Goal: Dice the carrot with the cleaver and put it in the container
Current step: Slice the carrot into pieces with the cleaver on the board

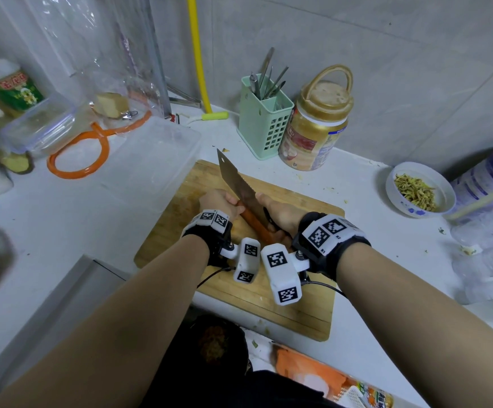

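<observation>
Carrot (255,223) lies mid cutting board (298,304), far end under left hand (218,201) fingers curled on it. Right hand (280,214) grips cleaver (239,184), handle hidden. Clear container (151,163) touches board's far-left edge; bare board near side.

One carrot (255,223), one cleaver (238,184), two hands (218,201), one cutting board (298,301), one container (151,166)
</observation>
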